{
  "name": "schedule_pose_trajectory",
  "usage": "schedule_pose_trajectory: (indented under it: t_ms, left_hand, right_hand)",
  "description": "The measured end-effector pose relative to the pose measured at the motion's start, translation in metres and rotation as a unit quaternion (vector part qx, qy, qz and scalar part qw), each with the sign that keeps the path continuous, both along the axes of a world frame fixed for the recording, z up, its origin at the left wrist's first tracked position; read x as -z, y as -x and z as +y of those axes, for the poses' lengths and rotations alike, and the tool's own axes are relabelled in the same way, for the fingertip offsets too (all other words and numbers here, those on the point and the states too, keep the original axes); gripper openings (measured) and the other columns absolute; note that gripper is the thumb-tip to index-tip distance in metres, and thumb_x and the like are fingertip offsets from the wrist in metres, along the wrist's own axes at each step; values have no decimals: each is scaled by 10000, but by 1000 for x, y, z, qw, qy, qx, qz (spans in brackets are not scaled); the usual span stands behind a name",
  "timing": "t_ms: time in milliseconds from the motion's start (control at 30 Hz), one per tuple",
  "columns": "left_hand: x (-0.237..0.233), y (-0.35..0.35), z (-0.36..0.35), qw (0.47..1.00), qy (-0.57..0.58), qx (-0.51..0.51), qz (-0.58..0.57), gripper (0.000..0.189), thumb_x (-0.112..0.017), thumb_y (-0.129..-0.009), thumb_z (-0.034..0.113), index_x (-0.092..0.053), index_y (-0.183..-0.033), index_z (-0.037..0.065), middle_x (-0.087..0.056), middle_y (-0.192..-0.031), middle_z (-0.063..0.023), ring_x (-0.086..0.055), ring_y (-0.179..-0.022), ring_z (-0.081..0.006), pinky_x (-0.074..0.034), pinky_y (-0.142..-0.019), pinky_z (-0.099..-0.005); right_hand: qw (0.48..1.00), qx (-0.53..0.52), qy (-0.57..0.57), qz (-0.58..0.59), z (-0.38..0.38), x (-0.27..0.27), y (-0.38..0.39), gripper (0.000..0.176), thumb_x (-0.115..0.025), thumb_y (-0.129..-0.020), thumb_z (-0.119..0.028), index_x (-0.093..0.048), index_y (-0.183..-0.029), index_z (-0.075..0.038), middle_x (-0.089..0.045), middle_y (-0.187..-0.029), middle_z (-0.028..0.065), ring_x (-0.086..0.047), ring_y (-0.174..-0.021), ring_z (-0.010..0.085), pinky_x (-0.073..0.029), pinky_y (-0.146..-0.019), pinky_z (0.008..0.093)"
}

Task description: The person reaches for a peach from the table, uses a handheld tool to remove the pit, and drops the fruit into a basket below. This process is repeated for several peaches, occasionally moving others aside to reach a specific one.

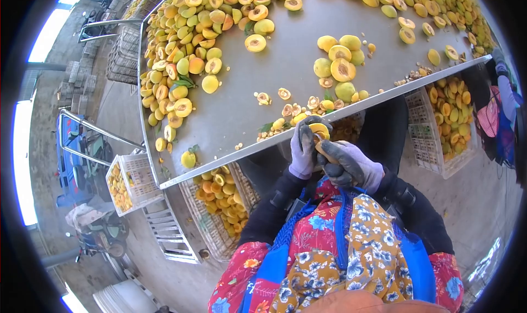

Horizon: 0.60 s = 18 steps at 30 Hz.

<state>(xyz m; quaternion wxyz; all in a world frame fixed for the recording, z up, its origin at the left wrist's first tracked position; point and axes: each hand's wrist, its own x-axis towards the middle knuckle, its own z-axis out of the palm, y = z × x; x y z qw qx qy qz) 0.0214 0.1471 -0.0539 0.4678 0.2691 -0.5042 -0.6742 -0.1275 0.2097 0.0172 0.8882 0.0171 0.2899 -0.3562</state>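
Note:
Both of my hands wear grey-palmed gloves and meet just in front of the metal table's edge (263,143). My left hand (305,148) is closed around a yellow halved fruit (319,129). Against that fruit, my right hand (348,162) is closed on a small tool with a brownish handle (327,154), partly hidden by the fingers. Beside the hands, on the table, lie loose pits and scraps (313,102) and a small group of whole and halved fruits (340,60).
Fruit heaps (186,33) cover the table's left and far right parts. Crates of halved fruit stand below the edge, one at left (189,203), another at right (431,143). A smaller crate (137,181) sits farther left. Another person (508,99) is at the far right.

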Motion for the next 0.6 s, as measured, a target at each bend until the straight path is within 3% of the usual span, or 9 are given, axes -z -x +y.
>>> schedule_pose_trajectory:
  t_ms: [133,167,233,333,400,467,500,567,600]
  left_hand:
    - [-5,5,1,998,-22,12,58,479,-370,-1076,421,-535,-1214,-6,-656,-1049,-127,-626,-971,-186,-491,-910,-309]
    - [-6,7,3,999,-46,-19,11,554,-321,-1069,490,-545,-1184,-4,-663,-1010,-127,-629,-961,-195,-503,-884,-321]
    - [2,4,-4,992,-111,-52,9,498,-365,-1068,459,-540,-1214,16,-656,-1057,-118,-637,-975,-192,-516,-876,-315]
    - [-14,-5,-12,945,-293,-75,122,463,-406,-1056,462,-516,-1256,60,-658,-1104,-104,-650,-954,-199,-535,-837,-311]
    - [-15,-39,-14,937,-328,-40,109,466,-409,-1052,471,-533,-1237,61,-656,-1071,-88,-643,-934,-190,-538,-801,-309]
    - [-19,-82,-8,965,-233,-100,-61,444,-482,-1038,395,-536,-1276,24,-615,-1104,-104,-623,-972,-205,-542,-790,-307]
    - [-24,-116,-3,964,-113,-67,-232,419,-512,-1018,333,-529,-1283,9,-601,-1149,-145,-605,-1026,-266,-518,-848,-365]
    - [-33,-184,7,797,159,-59,-579,398,-572,-976,211,-516,-1295,-20,-573,-1240,-227,-569,-1135,-388,-470,-964,-481]
    - [-70,-180,0,751,-10,-77,-655,483,-564,-978,316,-499,-1315,-23,-510,-1319,-285,-518,-1204,-428,-450,-990,-503]
  right_hand:
    - [958,12,-69,-279,1,20,-2,397,-502,-1026,-450,-553,-964,-62,-419,-537,-18,-347,-344,59,-291,-330,208]
    - [991,30,-17,-128,3,21,-6,400,-491,-1030,-450,-552,-962,-61,-417,-535,-15,-343,-341,64,-290,-332,211]
    - [978,60,91,179,0,-1,-19,407,-471,-1037,-451,-549,-958,-59,-412,-531,-7,-335,-333,72,-287,-335,216]
    - [991,113,44,62,-3,-7,-6,399,-486,-1034,-440,-557,-943,-58,-429,-547,0,-344,-345,83,-281,-341,222]
    - [989,50,47,134,1,5,2,404,-516,-1020,-445,-571,-927,-56,-439,-557,-4,-363,-375,83,-288,-356,222]
    - [978,-13,57,203,-2,16,9,409,-547,-1006,-451,-584,-911,-55,-449,-567,-8,-382,-405,84,-295,-371,221]
    - [951,-40,92,292,-1,16,8,452,-563,-989,-485,-606,-968,-35,-465,-596,-18,-408,-432,66,-313,-388,215]
    - [956,-59,57,281,2,27,14,467,-582,-977,-491,-616,-1007,-26,-478,-620,-23,-422,-450,53,-322,-397,205]
    - [958,-67,41,278,3,35,18,476,-592,-971,-493,-622,-1026,-21,-485,-632,-25,-430,-459,47,-327,-402,200]
